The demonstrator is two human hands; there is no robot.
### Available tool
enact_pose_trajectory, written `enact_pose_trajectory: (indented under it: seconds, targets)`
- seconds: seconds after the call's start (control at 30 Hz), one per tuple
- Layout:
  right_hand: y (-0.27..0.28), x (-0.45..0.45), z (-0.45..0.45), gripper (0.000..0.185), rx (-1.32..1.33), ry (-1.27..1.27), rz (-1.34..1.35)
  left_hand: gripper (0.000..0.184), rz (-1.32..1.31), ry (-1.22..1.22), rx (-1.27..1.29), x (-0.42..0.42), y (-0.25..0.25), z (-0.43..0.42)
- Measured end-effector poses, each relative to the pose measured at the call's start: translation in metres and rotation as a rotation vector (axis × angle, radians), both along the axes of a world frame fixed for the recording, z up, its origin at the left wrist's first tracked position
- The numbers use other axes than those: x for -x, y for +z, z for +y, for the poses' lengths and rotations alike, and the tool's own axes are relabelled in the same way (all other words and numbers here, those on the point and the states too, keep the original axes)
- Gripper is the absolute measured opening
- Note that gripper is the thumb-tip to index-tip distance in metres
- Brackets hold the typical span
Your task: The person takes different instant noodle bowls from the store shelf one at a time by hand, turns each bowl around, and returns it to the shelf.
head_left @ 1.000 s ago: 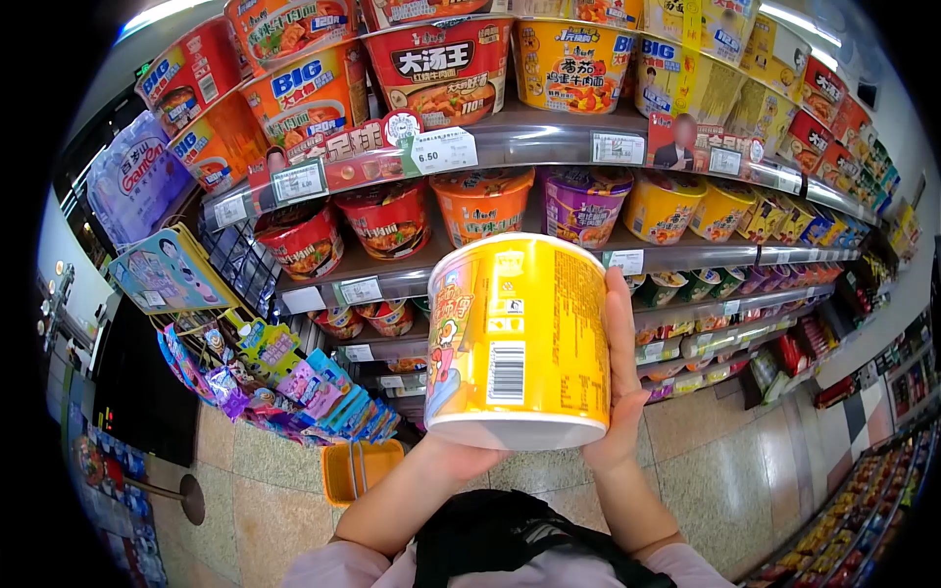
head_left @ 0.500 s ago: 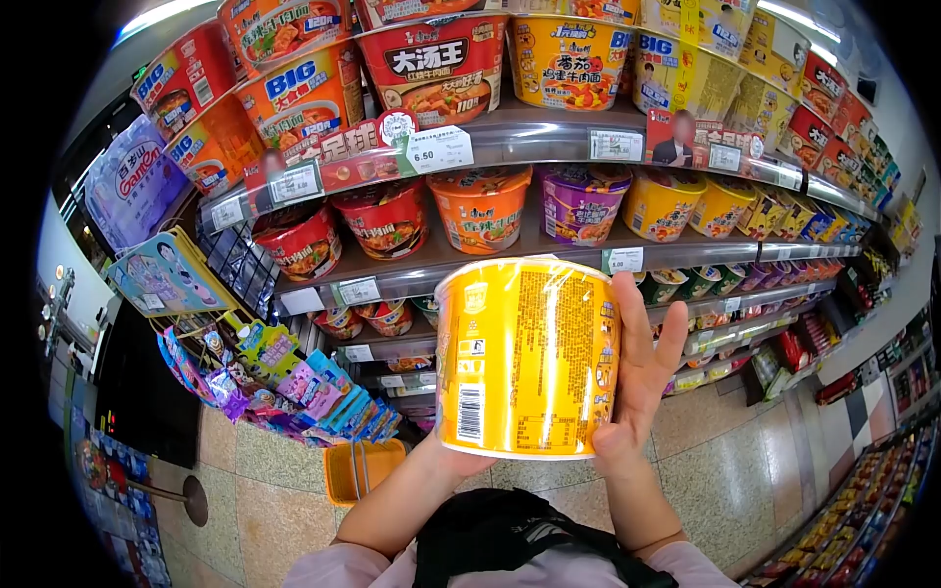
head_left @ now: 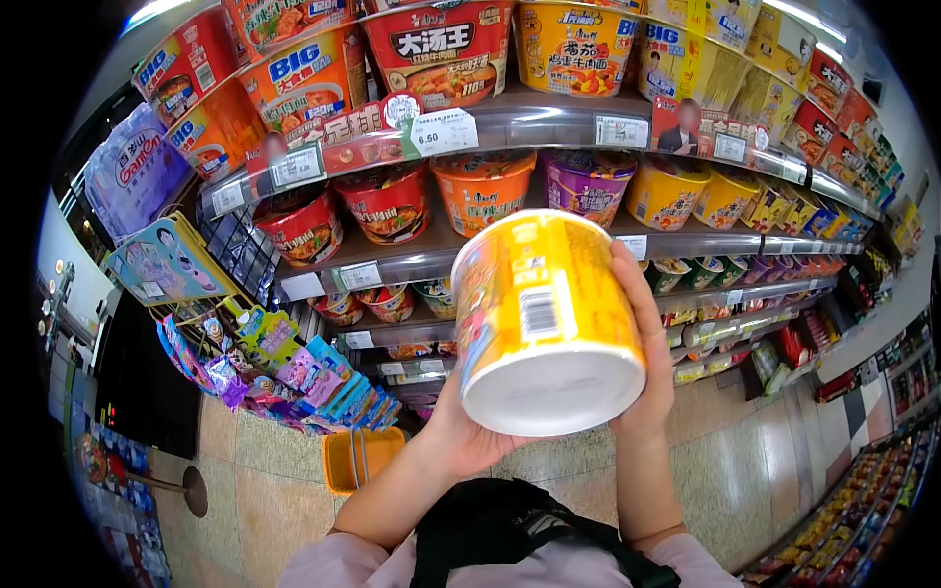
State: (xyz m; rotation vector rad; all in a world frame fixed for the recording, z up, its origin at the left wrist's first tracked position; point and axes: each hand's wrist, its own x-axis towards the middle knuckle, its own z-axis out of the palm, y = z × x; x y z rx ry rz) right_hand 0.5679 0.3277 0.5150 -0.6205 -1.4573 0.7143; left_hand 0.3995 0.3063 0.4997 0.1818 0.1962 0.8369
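Note:
A large yellow instant noodle tub (head_left: 549,304) is held in front of my chest, tilted so that its white base faces me. Its barcode side shows, and part of a picture panel is visible at its left. My left hand (head_left: 469,431) supports the tub from the lower left; most of its fingers are hidden behind it. Along the right side, my right hand (head_left: 649,358) wraps round the wall with its fingers reaching up. Just beyond the tub, an orange noodle tub (head_left: 482,196) and a purple one (head_left: 586,191) stand on the shelf.
A metal shelf edge (head_left: 529,127) with price tags runs across, with big noodle tubs above it. Snack packets hang on a rack (head_left: 294,372) at left. An orange shopping basket (head_left: 353,459) stands on the tiled floor (head_left: 279,480). More shelves (head_left: 872,490) curve along the right.
The tub has tipped and turned in my hands: the base now shows, and its barcode has moved up and right. My right-hand fingers have closed in against its side.

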Motion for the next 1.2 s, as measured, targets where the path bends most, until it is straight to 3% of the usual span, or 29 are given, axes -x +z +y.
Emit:
enact_pose_trajectory:
  seconds: [0.03, 0.1, 0.13, 0.47, 0.6, 0.7, 0.77, 0.8, 0.87, 0.9, 0.93, 1.03, 1.1, 1.2]
  targets:
    - [0.000, 0.002, -0.001, 0.065, 0.007, 0.001, 0.000, 0.060, 0.012, -0.034, -0.071, 0.000, 0.004, -0.001]
    - [0.001, 0.007, -0.002, 0.061, 0.231, 0.163, 0.393, 0.062, 0.014, -0.032, -0.073, 0.001, 0.002, -0.002]
    - [0.004, 0.011, -0.004, 0.057, 0.262, 0.159, 0.469, 0.063, -0.028, -0.061, -0.028, 0.001, 0.001, -0.002]
    - [-0.001, 0.010, -0.004, 0.047, 0.494, 0.197, 0.620, 0.064, -0.091, -0.113, 0.126, -0.003, -0.016, 0.001]
    - [-0.015, 0.010, -0.001, 0.047, 0.518, 0.167, 0.563, 0.065, -0.104, -0.118, 0.148, -0.002, -0.030, 0.007]
    - [-0.030, 0.012, 0.000, 0.049, 0.470, 0.128, 0.544, 0.067, -0.006, -0.029, -0.049, -0.001, -0.033, 0.012]
    - [-0.036, 0.016, -0.004, 0.055, 0.462, 0.039, 0.408, 0.063, 0.325, 0.229, -0.032, -0.003, -0.013, 0.017]
    - [-0.039, 0.016, -0.005, 0.055, 0.465, 0.046, 0.400, 0.063, 0.319, 0.239, -0.029, -0.003, -0.006, 0.018]
    - [-0.048, 0.017, -0.007, 0.061, 0.470, 0.021, 0.319, 0.067, 0.560, 0.461, -0.246, -0.002, 0.006, 0.022]
    - [-0.053, 0.017, -0.008, 0.061, 0.471, 0.030, 0.313, 0.067, 0.558, 0.471, -0.243, -0.006, 0.012, 0.022]
    - [-0.057, 0.017, -0.008, 0.064, 0.546, 0.103, 0.362, 0.068, 0.744, 0.627, -0.355, -0.013, 0.016, 0.023]
    - [-0.058, 0.008, -0.014, 0.069, 0.717, 0.282, 0.421, 0.063, 0.450, 0.561, -0.397, 0.022, 0.012, 0.041]
    - [-0.059, 0.004, -0.017, 0.072, 0.815, 0.390, 0.429, 0.064, 1.564, 0.796, -1.083, 0.017, 0.012, 0.046]
    - [-0.060, 0.005, -0.019, 0.074, 0.866, 0.542, 0.512, 0.061, 1.601, 0.749, -1.184, 0.017, 0.024, 0.056]
